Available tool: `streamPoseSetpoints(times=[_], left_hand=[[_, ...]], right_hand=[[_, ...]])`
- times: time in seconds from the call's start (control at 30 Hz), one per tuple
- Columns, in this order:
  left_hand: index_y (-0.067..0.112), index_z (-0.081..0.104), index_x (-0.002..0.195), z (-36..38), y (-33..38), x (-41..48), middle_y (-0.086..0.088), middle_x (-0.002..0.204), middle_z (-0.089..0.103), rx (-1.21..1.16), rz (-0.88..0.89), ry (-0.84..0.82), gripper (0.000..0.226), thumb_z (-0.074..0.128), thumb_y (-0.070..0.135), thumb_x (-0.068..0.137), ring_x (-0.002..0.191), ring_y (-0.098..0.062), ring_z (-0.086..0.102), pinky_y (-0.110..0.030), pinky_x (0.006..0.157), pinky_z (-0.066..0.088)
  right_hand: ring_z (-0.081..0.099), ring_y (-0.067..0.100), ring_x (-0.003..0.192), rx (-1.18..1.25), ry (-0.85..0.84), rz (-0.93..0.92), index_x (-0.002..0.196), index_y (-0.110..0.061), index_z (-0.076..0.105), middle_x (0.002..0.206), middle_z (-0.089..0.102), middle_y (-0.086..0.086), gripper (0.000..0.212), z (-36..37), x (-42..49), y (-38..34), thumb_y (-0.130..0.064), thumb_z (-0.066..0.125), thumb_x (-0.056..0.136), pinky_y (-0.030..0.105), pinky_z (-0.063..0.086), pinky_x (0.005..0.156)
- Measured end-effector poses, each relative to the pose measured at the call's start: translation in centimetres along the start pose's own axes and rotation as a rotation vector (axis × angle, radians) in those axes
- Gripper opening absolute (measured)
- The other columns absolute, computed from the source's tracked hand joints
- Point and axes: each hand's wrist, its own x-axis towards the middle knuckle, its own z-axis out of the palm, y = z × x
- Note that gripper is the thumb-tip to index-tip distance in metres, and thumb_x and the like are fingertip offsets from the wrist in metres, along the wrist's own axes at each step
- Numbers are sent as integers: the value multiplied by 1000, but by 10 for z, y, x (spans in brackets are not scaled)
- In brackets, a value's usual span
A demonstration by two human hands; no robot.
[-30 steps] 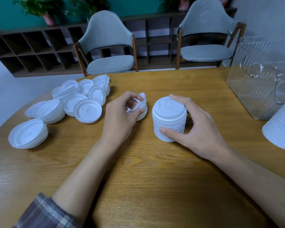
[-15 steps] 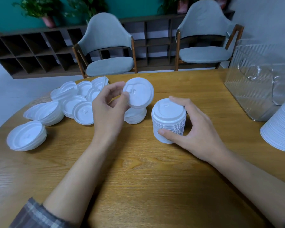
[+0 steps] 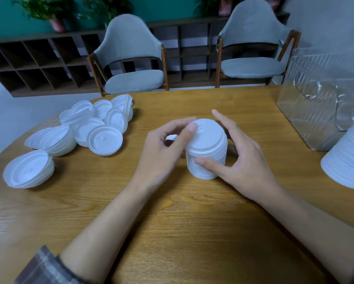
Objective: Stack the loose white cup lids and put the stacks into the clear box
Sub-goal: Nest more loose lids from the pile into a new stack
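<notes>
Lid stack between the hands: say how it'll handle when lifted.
Probably light: the lid stack looks like thin plastic. It may separate above where the right hand grips it. Being tall and narrow, it could tip if pushed.

Matt white plastic lids (image 3: 104, 140), grained wood table (image 3: 192, 232), ribbed clear plastic box (image 3: 311, 111)

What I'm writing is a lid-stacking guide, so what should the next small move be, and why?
Probably press the top lid down with the left hand until it seats, then let go. Its thumb and fingers grip that lid on top of the stack, which the right hand holds from the side. Many loose lids lie further left, yet to be stacked.
</notes>
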Motion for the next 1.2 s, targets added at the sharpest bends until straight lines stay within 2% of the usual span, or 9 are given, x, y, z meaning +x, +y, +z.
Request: streamPoseSetpoints(times=[0.17, 0.37, 0.63, 0.73, 0.83, 0.93, 1.03, 1.13, 1.2], left_hand=[[34, 71, 131, 0, 2, -3, 15, 123, 72, 126, 5, -59, 53, 84, 39, 79, 114, -13, 64, -46, 95, 55], [31, 72, 129, 3, -1, -3, 16, 123, 72, 149, 18, -22, 54, 85, 44, 78, 114, -14, 65, -48, 95, 54], [30, 72, 129, 1, -5, -3, 12, 122, 73, 116, 14, -62, 51, 88, 38, 82, 116, -18, 66, -53, 96, 54], [31, 70, 133, -2, -7, -2, 14, 124, 72, 170, 45, -92, 55, 87, 42, 82, 121, -17, 64, -49, 97, 55], [33, 69, 134, -10, -12, -1, 18, 124, 70, 238, 79, -88, 57, 81, 51, 81, 119, -11, 64, -35, 97, 53], [26, 76, 118, -21, -17, 0, 11, 105, 75, 257, 143, 94, 36, 70, 48, 90, 100, -14, 68, -29, 83, 52], [21, 78, 99, -24, -22, 3, 7, 85, 70, 389, 281, 229, 8, 75, 24, 92, 80, -18, 64, -29, 69, 48], [19, 77, 102, -29, -29, 6, 7, 89, 65, 561, 345, 236, 17, 76, 11, 87, 84, -14, 60, -19, 76, 43], [21, 75, 111, -35, -37, 9, 8, 99, 64, 684, 293, 195, 26, 73, 16, 85, 96, -16, 61, -27, 85, 49]], right_hand=[[46, -1, 137, 0, 5, -19, 159, -42, 33, 146, 50, -23, 92, 1, 0, -1, -63, 75, 80, 39, 48, 110], [48, -4, 133, -20, -8, -24, 160, -43, 33, 142, 53, -22, 92, 1, 2, 4, -60, 77, 81, 13, 38, 106], [47, -8, 132, -35, -27, -52, 153, -36, 46, 144, 54, -22, 85, 1, 2, 1, -58, 78, 77, 3, 33, 100], [46, -15, 129, -40, -16, -61, 151, -35, 49, 142, 55, -24, 83, 1, 1, 0, -60, 75, 76, 1, 31, 98], [48, -14, 130, -48, 5, -74, 151, -34, 51, 140, 56, -24, 84, 0, 2, 1, -56, 81, 75, 3, 33, 101], [49, -10, 131, -50, 29, -64, 150, -36, 52, 141, 56, -25, 84, -1, 1, 3, -53, 86, 74, 5, 34, 104], [48, -10, 132, -59, 42, -59, 150, -38, 52, 141, 55, -28, 84, -1, 1, 3, -55, 85, 74, 6, 35, 106], [46, -15, 131, -55, 38, -57, 150, -38, 52, 139, 53, -31, 84, -2, 1, 3, -55, 84, 74, 2, 32, 104], [45, -17, 130, -53, 30, -58, 150, -38, 51, 138, 52, -30, 84, -2, 0, 3, -56, 84, 75, 1, 31, 103]])
